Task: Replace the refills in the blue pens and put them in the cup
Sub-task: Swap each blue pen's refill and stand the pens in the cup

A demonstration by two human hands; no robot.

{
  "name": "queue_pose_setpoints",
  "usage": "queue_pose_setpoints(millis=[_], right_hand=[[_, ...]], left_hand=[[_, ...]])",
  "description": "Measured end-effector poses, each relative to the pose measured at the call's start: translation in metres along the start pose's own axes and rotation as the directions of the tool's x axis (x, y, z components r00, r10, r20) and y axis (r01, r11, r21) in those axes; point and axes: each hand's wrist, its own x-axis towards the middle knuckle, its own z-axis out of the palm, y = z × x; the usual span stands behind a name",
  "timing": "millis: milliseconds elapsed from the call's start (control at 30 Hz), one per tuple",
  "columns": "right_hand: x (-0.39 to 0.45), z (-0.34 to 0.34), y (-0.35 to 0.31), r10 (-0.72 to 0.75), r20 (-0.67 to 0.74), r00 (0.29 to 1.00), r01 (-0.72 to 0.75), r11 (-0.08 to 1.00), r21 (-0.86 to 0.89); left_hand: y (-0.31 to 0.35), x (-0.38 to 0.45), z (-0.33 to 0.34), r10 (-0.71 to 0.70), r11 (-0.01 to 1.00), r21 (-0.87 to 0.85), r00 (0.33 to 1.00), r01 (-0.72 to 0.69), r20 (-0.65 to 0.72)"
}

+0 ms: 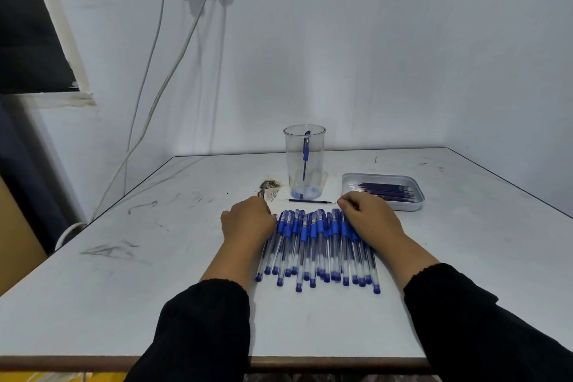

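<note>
Hands flank a row of blue pens [316, 245] lying side by side on the white table [155, 304]. The left hand [248, 220] rests at the row's left edge, knuckles up, fingers curled downward; whether they grip a pen cannot be told, since the fingertips are hidden. The right hand [369, 220] lies over the right end of the row, fingers bent over the capped ends, and it is likewise unclear whether it holds one pen or merely presses on several. Black sleeves cover both forearms.

Beyond the hands, a single loose refill [311, 201] lies on the table between the pens and the clear plastic cup [304, 161]. The cup stands upright and holds one blue pen [305, 153] leaning inside. To the right of the cup, a shallow grey tray [383, 192] contains a bundle of dark refills [384, 190]. A brown scorch mark [269, 187] lies left of the cup.

Judged from the layout, nearly all pens remain to be refilled. Risks: the round pens may roll and scatter if a hand sweeps sideways; the loose refill, apart from the tray, could be mistaken for a fresh one; and a reach forward could tip the light, nearly empty cup.
</note>
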Motion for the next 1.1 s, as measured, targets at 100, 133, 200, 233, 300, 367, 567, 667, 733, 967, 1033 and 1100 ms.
queue_pose_setpoints(millis=[100, 133, 200, 233, 300, 367, 567, 667, 733, 967, 1033, 1100], right_hand=[[0.0, 0.0, 0.0, -0.002, 0.003, 1.0, 0.002, 1.0, -0.015], [0.0, 0.0, 0.0, -0.001, 0.002, 1.0, 0.001, 1.0, -0.015], [0.0, 0.0, -0.001, 0.002, -0.002, 1.0, -0.002, 1.0, -0.014], [0.0, 0.0, -0.001, 0.003, -0.004, 1.0, -0.003, 1.0, -0.012], [0.0, -0.001, -0.001, 0.006, -0.004, 1.0, -0.006, 1.0, -0.005], [-0.001, -0.001, -0.001, 0.005, -0.003, 1.0, -0.005, 1.0, 0.004], [0.0, -0.002, -0.001, 0.006, -0.011, 1.0, -0.005, 0.998, 0.069], [0.0, -0.005, -0.002, -0.005, -0.019, 1.0, 0.007, 0.992, 0.122], [-0.001, -0.006, -0.004, -0.021, -0.023, 1.0, 0.026, 0.974, 0.224], [-0.005, -0.009, -0.018, -0.161, 0.056, 0.985, 0.118, 0.881, 0.459], [-0.005, -0.008, -0.019, -0.166, 0.082, 0.983, 0.107, 0.872, 0.478], [-0.003, -0.007, -0.018, -0.158, 0.1, 0.982, 0.09, 0.867, 0.489]], left_hand=[[0.001, 0.0, 0.001, 0.019, 0.999, 0.048, 0.999, -0.017, -0.035], [0.001, 0.0, 0.002, 0.022, 0.998, 0.06, 0.999, -0.02, -0.038], [0.001, -0.001, 0.002, 0.022, 0.998, 0.063, 0.999, -0.02, -0.036], [0.001, -0.001, 0.002, 0.025, 0.998, 0.064, 0.999, -0.022, -0.036], [0.0, 0.0, 0.003, 0.031, 0.997, 0.068, 0.999, -0.029, -0.035], [0.001, 0.0, 0.003, 0.019, 0.998, 0.052, 1.0, -0.018, -0.016], [0.005, -0.005, -0.006, 0.018, 0.985, -0.174, 1.0, -0.021, -0.018], [0.01, -0.011, -0.011, 0.11, 0.948, -0.29, 0.99, -0.132, -0.091], [0.015, -0.017, -0.013, 0.233, 0.928, -0.26, 0.961, -0.265, -0.147], [0.033, -0.029, -0.012, 0.498, 0.843, -0.149, 0.855, -0.517, -0.144], [0.033, -0.029, -0.011, 0.546, 0.819, -0.117, 0.825, -0.562, -0.145], [0.033, -0.03, -0.01, 0.563, 0.806, -0.114, 0.812, -0.581, -0.155]])
